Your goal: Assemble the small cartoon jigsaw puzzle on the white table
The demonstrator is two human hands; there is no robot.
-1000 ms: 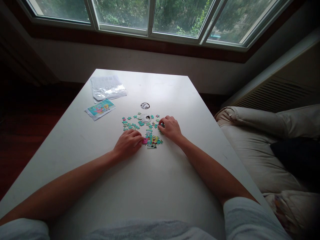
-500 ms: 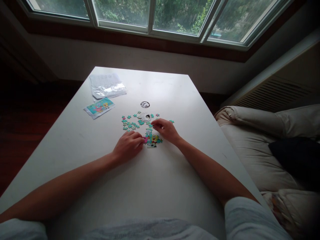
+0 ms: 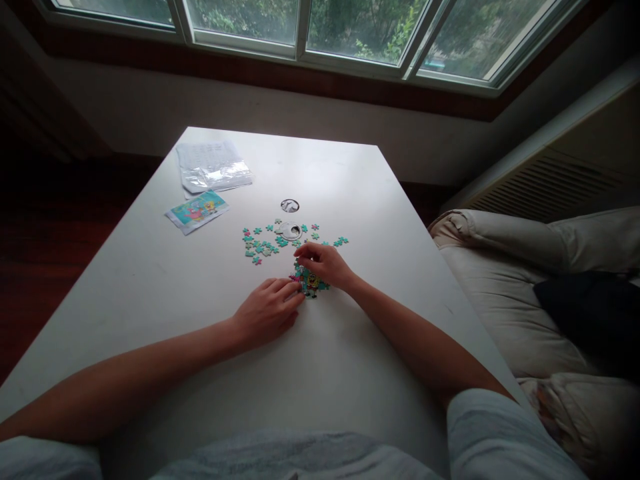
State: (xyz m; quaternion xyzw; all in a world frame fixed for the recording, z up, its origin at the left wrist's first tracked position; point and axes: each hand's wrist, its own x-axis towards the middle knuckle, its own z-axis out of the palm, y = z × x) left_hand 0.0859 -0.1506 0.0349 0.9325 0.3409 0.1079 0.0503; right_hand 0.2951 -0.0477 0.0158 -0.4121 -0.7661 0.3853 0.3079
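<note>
This is looking like a sitting room in a home. At twelve o'clock a wide window (image 3: 301, 33) is running along the wall (image 3: 200, 97), its pale frame sitting above a dark reddish-brown border (image 3: 250, 71), and green foliage (image 3: 345, 23) is showing through the glass. Just past three o'clock a padded, cream-coloured sofa (image 3: 495, 300) is standing beside the table (image 3: 320, 373), and something dark and soft (image 3: 590, 323) is lying on it. Between two and three, a slatted panel (image 3: 545, 187) is rising behind the sofa. At nine o'clock a dark reddish floor (image 3: 55, 247) is showing. Small jigsaw pieces (image 3: 266, 249) are lying on the white tabletop, suggesting leisure at home.
</note>
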